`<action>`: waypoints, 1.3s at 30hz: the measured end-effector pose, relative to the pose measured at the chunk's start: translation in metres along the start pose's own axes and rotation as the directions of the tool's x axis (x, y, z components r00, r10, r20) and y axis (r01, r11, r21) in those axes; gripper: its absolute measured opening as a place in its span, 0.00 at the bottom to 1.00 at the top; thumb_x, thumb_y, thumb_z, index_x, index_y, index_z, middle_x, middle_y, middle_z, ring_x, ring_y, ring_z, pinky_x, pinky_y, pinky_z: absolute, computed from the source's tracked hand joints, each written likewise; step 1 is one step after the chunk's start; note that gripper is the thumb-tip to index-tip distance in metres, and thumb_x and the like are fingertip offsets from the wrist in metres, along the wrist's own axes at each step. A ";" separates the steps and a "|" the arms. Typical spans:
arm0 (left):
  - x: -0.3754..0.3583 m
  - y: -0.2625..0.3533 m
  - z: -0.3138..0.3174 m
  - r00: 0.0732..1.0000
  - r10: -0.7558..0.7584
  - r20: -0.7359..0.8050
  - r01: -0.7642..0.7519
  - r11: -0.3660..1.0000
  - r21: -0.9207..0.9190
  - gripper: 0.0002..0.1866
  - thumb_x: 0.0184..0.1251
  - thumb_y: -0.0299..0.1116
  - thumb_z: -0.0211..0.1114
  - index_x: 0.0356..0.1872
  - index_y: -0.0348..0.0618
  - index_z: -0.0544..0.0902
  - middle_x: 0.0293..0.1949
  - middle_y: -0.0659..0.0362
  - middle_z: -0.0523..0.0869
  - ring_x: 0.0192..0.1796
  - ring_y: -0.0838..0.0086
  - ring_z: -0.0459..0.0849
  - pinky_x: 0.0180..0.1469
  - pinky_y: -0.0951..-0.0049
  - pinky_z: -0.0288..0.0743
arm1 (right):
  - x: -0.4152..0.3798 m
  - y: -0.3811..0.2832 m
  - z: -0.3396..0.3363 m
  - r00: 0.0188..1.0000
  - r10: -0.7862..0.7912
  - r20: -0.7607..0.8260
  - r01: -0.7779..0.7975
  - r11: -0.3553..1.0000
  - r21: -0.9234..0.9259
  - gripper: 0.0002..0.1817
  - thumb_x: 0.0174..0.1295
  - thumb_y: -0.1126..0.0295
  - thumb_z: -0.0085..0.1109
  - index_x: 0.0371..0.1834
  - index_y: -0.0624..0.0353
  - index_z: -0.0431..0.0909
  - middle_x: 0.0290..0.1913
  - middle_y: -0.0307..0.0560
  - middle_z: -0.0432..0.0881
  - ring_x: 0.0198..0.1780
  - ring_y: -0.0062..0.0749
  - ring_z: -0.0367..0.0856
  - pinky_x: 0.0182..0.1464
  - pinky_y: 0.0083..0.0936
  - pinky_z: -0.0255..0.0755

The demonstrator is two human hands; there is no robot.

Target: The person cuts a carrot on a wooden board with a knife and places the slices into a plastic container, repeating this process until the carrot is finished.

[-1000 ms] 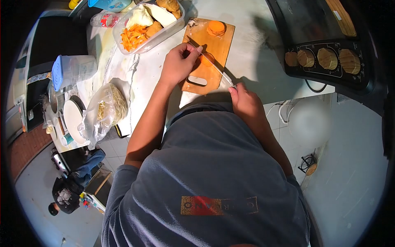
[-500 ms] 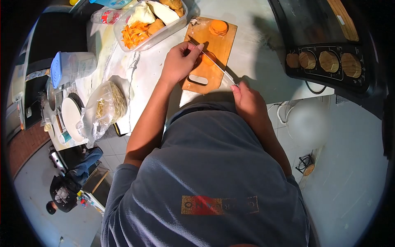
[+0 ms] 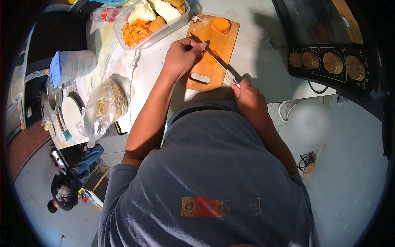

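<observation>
My right hand [image 3: 249, 95] is closed around the handle of a thin-bladed knife [image 3: 223, 67]. The blade runs diagonally over a wooden cutting board [image 3: 224, 43] with a slot near its close end. At the far end of the blade, the thumb and fingertips of my left hand [image 3: 183, 57] pinch it; the curled fingers partly hide that end. Beneath the blade lies an orange carrot slice [image 3: 211, 57], flat on the board. A small stack of carrot slices [image 3: 221, 25] rests near the board's far edge.
Left of the board stands a clear plastic container [image 3: 142, 43] with carrot strips and other food pieces. A bag of sprouts [image 3: 113, 101], a blue-lidded tub [image 3: 74, 67] and a bottle [image 3: 105, 15] are further left. At right is an oven with wooden knobs [image 3: 332, 63]. Another person [image 3: 66, 192] is in the background.
The view has shifted slightly. Both hands keep their hold on the knife, with the blade turned a little; the carrot slice and the stack stay on the board.
</observation>
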State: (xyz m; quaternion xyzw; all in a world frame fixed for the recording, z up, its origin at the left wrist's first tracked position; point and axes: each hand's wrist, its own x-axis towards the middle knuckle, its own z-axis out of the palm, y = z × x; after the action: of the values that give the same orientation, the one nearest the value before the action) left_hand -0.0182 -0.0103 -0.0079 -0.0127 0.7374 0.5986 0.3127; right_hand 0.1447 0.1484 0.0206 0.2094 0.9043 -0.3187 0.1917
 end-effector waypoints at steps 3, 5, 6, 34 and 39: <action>0.000 -0.001 0.002 1.000 0.001 -0.001 -0.001 0.999 -0.042 0.12 0.67 0.33 0.66 0.28 0.34 0.80 0.23 0.62 0.80 0.25 0.84 0.75 0.29 0.83 0.70 | 0.003 0.000 -0.003 1.000 0.011 0.026 -0.011 1.000 -0.013 0.18 0.70 0.57 0.48 0.38 0.64 0.70 0.32 0.64 0.81 0.38 0.63 0.80 0.40 0.51 0.72; 0.000 0.000 0.002 1.000 0.001 -0.012 -0.001 1.000 0.000 0.12 0.67 0.33 0.66 0.28 0.34 0.80 0.23 0.62 0.80 0.25 0.84 0.75 0.28 0.83 0.69 | 0.006 0.005 0.000 0.999 -0.039 0.006 0.039 0.999 -0.011 0.18 0.70 0.57 0.49 0.38 0.65 0.70 0.31 0.65 0.81 0.37 0.63 0.80 0.39 0.51 0.72; 0.000 0.001 0.002 1.000 -0.002 -0.023 0.003 0.999 0.038 0.12 0.67 0.32 0.66 0.27 0.34 0.80 0.23 0.62 0.80 0.25 0.83 0.75 0.28 0.83 0.69 | 0.007 0.006 0.001 0.999 -0.042 0.002 0.042 0.999 -0.012 0.18 0.70 0.57 0.49 0.38 0.65 0.70 0.31 0.65 0.81 0.37 0.63 0.80 0.39 0.51 0.72; -0.024 -0.007 0.006 0.934 0.351 0.064 -0.332 0.790 0.515 0.18 0.50 0.33 0.77 0.36 0.34 0.79 0.26 0.57 0.85 0.29 0.78 0.83 0.36 0.76 0.77 | -0.006 0.011 0.000 1.000 -0.002 -0.018 0.001 0.997 -0.083 0.18 0.69 0.56 0.50 0.40 0.65 0.69 0.34 0.66 0.81 0.40 0.63 0.81 0.42 0.53 0.74; -0.032 0.002 0.002 0.925 0.371 0.081 -0.331 0.684 0.650 0.20 0.46 0.38 0.77 0.33 0.33 0.79 0.29 0.51 0.84 0.32 0.61 0.85 0.38 0.66 0.78 | -0.007 0.011 -0.003 0.999 0.009 -0.033 -0.012 0.995 -0.101 0.18 0.69 0.56 0.51 0.40 0.65 0.70 0.33 0.66 0.81 0.38 0.64 0.81 0.40 0.53 0.74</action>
State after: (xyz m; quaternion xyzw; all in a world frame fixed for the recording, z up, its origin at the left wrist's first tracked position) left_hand 0.0075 -0.0194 0.0089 0.2212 0.8963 0.3515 0.1556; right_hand 0.1554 0.1561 0.0212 0.2094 0.9212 -0.2681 0.1889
